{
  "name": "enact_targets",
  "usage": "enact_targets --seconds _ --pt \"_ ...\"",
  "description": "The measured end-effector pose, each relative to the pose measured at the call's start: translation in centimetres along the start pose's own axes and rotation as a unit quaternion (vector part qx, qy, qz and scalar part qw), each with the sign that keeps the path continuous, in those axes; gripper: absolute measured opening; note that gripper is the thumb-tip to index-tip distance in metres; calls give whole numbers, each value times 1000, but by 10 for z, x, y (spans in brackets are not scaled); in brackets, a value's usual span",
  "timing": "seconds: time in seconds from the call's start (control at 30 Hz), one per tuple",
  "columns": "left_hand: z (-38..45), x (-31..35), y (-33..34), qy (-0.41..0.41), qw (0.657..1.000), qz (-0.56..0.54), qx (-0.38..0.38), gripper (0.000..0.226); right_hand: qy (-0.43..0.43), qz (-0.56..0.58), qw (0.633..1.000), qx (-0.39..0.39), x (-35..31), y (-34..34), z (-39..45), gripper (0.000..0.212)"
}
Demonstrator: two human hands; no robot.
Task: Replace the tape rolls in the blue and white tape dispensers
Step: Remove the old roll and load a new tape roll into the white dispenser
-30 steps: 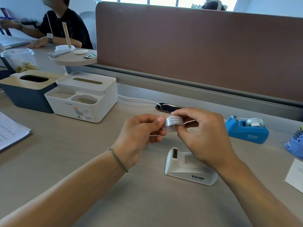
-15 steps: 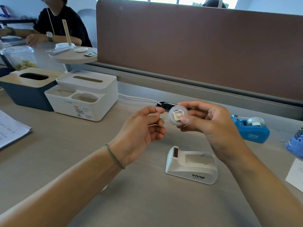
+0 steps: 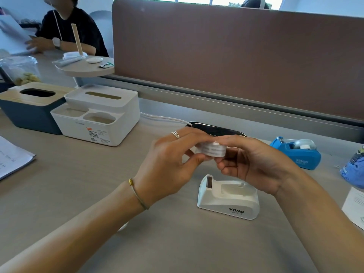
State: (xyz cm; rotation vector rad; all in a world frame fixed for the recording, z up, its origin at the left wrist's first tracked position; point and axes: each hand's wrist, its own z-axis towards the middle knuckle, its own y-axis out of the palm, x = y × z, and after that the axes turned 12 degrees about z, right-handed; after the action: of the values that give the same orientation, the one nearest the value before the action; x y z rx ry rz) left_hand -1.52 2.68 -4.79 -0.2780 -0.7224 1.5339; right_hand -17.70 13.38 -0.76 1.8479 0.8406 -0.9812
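Note:
Both hands hold a small white tape roll (image 3: 213, 150) in the air above the desk. My left hand (image 3: 169, 164) pinches its left side and my right hand (image 3: 254, 162) grips its right side, thumb on top. Just below them the white tape dispenser (image 3: 228, 200) stands on the desk with an empty cradle. The blue tape dispenser (image 3: 297, 154) sits farther right near the partition, with a roll in it.
A white organiser box (image 3: 98, 119) and a blue tissue box (image 3: 29, 109) stand at the left. Papers (image 3: 11, 158) lie at the left edge, a paper sheet (image 3: 354, 205) and a blue bag (image 3: 354, 170) at the right. A brown partition (image 3: 236, 62) closes the back. Another person sits far left.
My left hand has come back onto the roll. The roll has turned from showing its core face to lying edge-on between both hands, a little lower.

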Motion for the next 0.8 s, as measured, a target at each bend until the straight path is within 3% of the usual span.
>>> enact_targets --seconds 0.07,0.13,0.23,0.33,0.5,0.67,0.8 --pt "2 2 0 -65 998 -22 12 28 -22 -21 1000 -10 -1 0 0 25" --pt "6 4 1 -196 974 -116 4 27 -133 -135 982 20 1 -2 2 26" --pt "13 4 1 -310 916 -253 -38 23 -326 -300 896 39 3 -3 0 17" --pt "14 1 0 -352 877 -322 -61 26 -341 -339 876 4 5 1 -2 30" --pt "14 3 -1 -394 812 -413 -118 40 -361 -368 857 23 6 0 -3 34" --pt "18 5 -12 -460 788 -327 -248 71 -374 -415 827 61 3 0 -13 36" --pt "16 10 -10 -400 791 -376 -270 51 -375 -407 831 54 8 0 -23 34"
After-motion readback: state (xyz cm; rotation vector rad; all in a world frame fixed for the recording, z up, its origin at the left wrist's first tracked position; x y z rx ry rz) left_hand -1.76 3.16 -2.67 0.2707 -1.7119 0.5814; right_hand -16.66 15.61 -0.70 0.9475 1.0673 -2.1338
